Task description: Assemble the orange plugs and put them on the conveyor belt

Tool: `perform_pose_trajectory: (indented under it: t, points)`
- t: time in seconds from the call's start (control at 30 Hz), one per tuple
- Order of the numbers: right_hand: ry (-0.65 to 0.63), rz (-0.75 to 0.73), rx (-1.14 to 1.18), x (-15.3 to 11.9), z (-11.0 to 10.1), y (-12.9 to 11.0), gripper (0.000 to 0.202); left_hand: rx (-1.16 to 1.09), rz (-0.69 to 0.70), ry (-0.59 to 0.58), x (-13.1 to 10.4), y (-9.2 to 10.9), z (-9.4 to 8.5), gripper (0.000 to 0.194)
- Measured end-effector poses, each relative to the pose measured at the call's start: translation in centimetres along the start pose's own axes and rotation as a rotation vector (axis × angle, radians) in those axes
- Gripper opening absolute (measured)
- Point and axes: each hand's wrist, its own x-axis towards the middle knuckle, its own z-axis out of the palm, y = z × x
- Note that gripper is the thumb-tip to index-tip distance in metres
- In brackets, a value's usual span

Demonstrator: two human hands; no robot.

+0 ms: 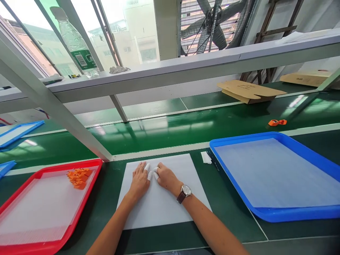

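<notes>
A white sheet (164, 216) lies flat on the green tabletop before me, with both hands over its upper part. My left hand (140, 180) rests palm down on it, fingers stretched forward; white covers sit on its thumb and index fingertips. Close beside it, my right hand (166, 179) has its fingers curled in, with white covers on thumb and index finger too. Anything between its fingertips is hidden or too small to make out. A wristwatch (186, 190) with a brown strap is on my right wrist.
To the left, a red tray (69, 230) holds several small orange pieces (79, 177). A lined blue tray (273, 214) lies right, near a white scrap (206, 157). Beyond are a green conveyor belt (170, 131), an orange item (277, 122), cardboard (247, 88) and a shelf bearing a bottle (77, 46).
</notes>
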Motion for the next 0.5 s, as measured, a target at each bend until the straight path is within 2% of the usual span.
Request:
perform_pose_trajectory:
  t: [0.13, 0.3, 0.5]
  points:
    - [-0.004, -0.005, 0.038, 0.5, -1.4, 0.6, 0.013, -0.057, -0.034, 0.012, 0.6, 0.0, -1.0, 0.029]
    - [0.028, 0.058, -0.021, 1.6, -2.8, 2.0, 0.020, -0.168, -0.017, 0.108, 3.8, 0.3, -2.2, 0.032]
    - [-0.019, 0.001, -0.056, 2.6, -2.0, 3.2, 0.021, -0.302, 0.036, 0.151, 6.2, 0.0, 0.2, 0.039]
